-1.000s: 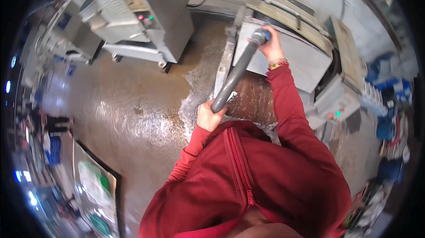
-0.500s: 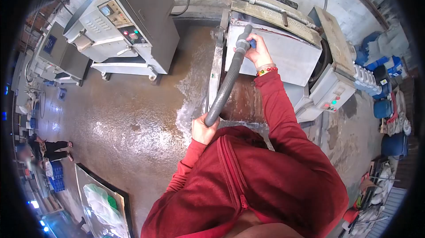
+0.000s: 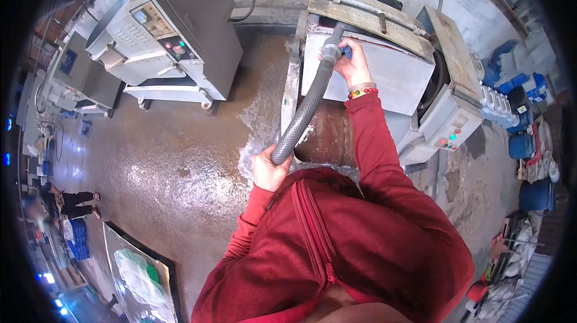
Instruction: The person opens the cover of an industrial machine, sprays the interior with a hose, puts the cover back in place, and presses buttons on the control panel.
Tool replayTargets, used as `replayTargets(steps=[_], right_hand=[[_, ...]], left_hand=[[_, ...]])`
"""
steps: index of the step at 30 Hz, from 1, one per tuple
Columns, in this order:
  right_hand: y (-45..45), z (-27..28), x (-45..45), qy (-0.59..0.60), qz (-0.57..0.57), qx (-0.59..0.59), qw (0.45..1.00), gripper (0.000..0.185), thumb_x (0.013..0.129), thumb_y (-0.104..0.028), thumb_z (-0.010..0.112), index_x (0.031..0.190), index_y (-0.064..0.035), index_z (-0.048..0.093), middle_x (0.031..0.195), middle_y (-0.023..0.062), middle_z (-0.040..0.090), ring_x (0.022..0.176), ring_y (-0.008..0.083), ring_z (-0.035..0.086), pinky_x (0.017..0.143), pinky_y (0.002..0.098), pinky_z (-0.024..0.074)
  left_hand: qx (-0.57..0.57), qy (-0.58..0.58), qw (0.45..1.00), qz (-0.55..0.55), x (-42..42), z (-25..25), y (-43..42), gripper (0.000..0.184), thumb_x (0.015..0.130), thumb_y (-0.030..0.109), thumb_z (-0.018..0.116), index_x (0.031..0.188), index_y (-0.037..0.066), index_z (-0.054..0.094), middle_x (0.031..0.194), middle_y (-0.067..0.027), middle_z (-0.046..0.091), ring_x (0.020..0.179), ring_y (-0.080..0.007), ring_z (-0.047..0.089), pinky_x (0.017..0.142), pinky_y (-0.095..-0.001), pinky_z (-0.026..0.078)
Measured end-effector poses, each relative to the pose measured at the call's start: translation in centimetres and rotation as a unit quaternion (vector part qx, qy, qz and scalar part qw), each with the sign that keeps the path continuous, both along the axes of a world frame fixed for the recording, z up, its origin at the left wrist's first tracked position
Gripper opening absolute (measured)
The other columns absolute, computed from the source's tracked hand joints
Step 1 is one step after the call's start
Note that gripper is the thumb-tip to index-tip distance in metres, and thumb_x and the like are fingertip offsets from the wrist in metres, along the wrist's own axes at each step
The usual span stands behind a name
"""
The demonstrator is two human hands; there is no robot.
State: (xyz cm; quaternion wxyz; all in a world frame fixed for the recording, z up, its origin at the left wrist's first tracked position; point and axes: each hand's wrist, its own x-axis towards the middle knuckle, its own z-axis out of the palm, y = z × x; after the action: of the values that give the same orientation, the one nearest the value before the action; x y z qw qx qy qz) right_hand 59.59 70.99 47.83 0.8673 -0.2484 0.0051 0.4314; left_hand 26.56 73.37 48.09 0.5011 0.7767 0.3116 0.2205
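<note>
A thick grey ribbed hose [image 3: 308, 106] runs slantwise between my two hands. My left hand [image 3: 271, 168] is wrapped round its lower part, close to my body. Up at the far end, my right hand [image 3: 352, 65] grips the hose's grey valve fitting, beside a small blue handle [image 3: 347, 52]. From that fitting a short nozzle [image 3: 339, 30] points at the gap under the raised lid [image 3: 366, 10] of a metal machine [image 3: 369, 67]. Whether water comes out of the nozzle cannot be seen.
A grey machine cabinet [image 3: 195, 22] on casters stands at the left. The concrete floor [image 3: 162, 148] is wet. A control box [image 3: 451, 121] with lit buttons is at the right, near blue containers [image 3: 532, 88]. Another person [image 3: 75, 201] is at far left, beyond a low table [image 3: 111, 236].
The nozzle has moved up and away from me, closer to the machine's lid opening. My left hand has shifted slightly left and up with the hose.
</note>
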Motion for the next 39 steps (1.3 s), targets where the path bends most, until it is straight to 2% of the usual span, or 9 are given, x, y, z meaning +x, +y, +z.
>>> replayTargets(steps=[6, 8, 9, 13, 18, 21, 29, 35, 39], right_hand=[[1.0, 1.5, -0.2, 0.033, -0.012, 0.007, 0.999, 0.035, 0.06, -0.003, 0.053, 0.093, 0.0006, 0.042, 0.092, 0.0169, 0.046, 0.085, 0.0348, 0.048, 0.077, 0.0556, 0.0416], [1.1, 2.3, -0.9, 0.028, -0.018, 0.014, 0.999, 0.034, 0.06, -0.003, 0.055, 0.092, -0.0013, 0.042, 0.089, 0.015, 0.044, 0.084, 0.0328, 0.046, 0.076, 0.0584, 0.0412], [1.2, 2.6, -1.1, 0.023, -0.017, 0.02, 0.999, 0.034, 0.06, -0.003, 0.055, 0.091, -0.0017, 0.041, 0.088, 0.0146, 0.044, 0.084, 0.0325, 0.046, 0.076, 0.0591, 0.0412], [1.8, 2.1, -1.0, 0.028, -0.013, 0.04, 0.999, 0.026, 0.061, -0.003, 0.057, 0.083, -0.004, 0.044, 0.087, 0.013, 0.042, 0.082, 0.0308, 0.046, 0.073, 0.0597, 0.042], [2.2, 2.7, -2.4, 0.022, -0.01, 0.041, 0.999, 0.017, 0.063, -0.004, 0.055, 0.076, -0.0063, 0.045, 0.081, 0.0074, 0.044, 0.08, 0.0267, 0.047, 0.071, 0.0589, 0.0434], [2.6, 2.6, -2.5, 0.015, -0.021, 0.029, 0.999, 0.016, 0.062, -0.006, 0.053, 0.076, -0.0094, 0.045, 0.077, 0.0105, 0.044, 0.074, 0.0294, 0.049, 0.068, 0.0606, 0.0447], [2.9, 2.7, -2.7, 0.01, -0.025, 0.029, 0.999, 0.019, 0.063, -0.006, 0.053, 0.079, -0.0072, 0.045, 0.076, 0.0105, 0.044, 0.073, 0.0298, 0.049, 0.068, 0.0622, 0.0438], [3.5, 2.5, -2.5, 0.01, -0.01, 0.044, 0.999, 0.014, 0.064, -0.006, 0.056, 0.074, -0.0073, 0.046, 0.083, 0.012, 0.043, 0.079, 0.0337, 0.049, 0.072, 0.0615, 0.0439], [3.8, 3.1, -2.8, 0.025, -0.021, 0.029, 0.999, 0.01, 0.065, -0.007, 0.055, 0.069, -0.0074, 0.045, 0.079, 0.0129, 0.045, 0.075, 0.0329, 0.051, 0.07, 0.0623, 0.0436]], left_hand=[[-0.021, -0.01, 1.0, 0.014, 0.2, 1.4, 1.1, 0.018, 0.069, 0.013, 0.066, 0.079, -0.001, 0.062, 0.059, -0.0061, 0.06, 0.054, -0.0062, 0.052, 0.054, -0.0247, 0.044], [-0.009, -0.029, 0.999, 0.018, 0.3, 1.4, 1.7, 0.019, 0.069, 0.013, 0.067, 0.079, -0.002, 0.062, 0.059, -0.006, 0.06, 0.054, -0.0053, 0.051, 0.053, -0.0243, 0.043], [-0.018, -0.031, 0.999, 0.029, 0.3, 1.5, 1.6, 0.019, 0.069, 0.013, 0.067, 0.079, -0.003, 0.062, 0.056, -0.0014, 0.056, 0.052, -0.0037, 0.047, 0.05, -0.0228, 0.04], [-0.042, -0.018, 0.998, 0.05, 0.0, 1.7, 1.8, 0.016, 0.069, 0.012, 0.067, 0.076, -0.002, 0.061, 0.054, 0.005, 0.045, 0.051, -0.003, 0.037, 0.047, -0.0204, 0.034], [-0.045, -0.035, 0.996, 0.062, -0.5, 1.7, 2.6, 0.014, 0.069, 0.01, 0.066, 0.075, -0.002, 0.06, 0.056, 0.0054, 0.048, 0.052, -0.0021, 0.039, 0.048, -0.0193, 0.034], [-0.049, -0.034, 0.996, 0.062, -0.9, 1.7, 2.8, 0.014, 0.069, 0.009, 0.067, 0.075, -0.002, 0.061, 0.057, 0.0054, 0.049, 0.053, -0.0021, 0.039, 0.049, -0.019, 0.035], [-0.066, -0.048, 0.994, 0.066, -1.0, 2.2, 2.6, 0.012, 0.07, 0.007, 0.067, 0.073, -0.001, 0.059, 0.055, 0.0055, 0.049, 0.05, -0.0018, 0.039, 0.047, -0.0185, 0.033], [-0.091, -0.049, 0.991, 0.088, -1.0, 2.9, 2.6, 0.012, 0.07, 0.007, 0.068, 0.072, 0.0, 0.059, 0.053, 0.0035, 0.049, 0.046, -0.0029, 0.042, 0.044, -0.0191, 0.032], [-0.087, -0.054, 0.991, 0.091, -0.9, 3.1, 2.5, 0.015, 0.069, 0.007, 0.068, 0.063, 0.002, 0.055, 0.05, 0.0036, 0.047, 0.043, -0.0034, 0.041, 0.042, -0.0195, 0.032]])
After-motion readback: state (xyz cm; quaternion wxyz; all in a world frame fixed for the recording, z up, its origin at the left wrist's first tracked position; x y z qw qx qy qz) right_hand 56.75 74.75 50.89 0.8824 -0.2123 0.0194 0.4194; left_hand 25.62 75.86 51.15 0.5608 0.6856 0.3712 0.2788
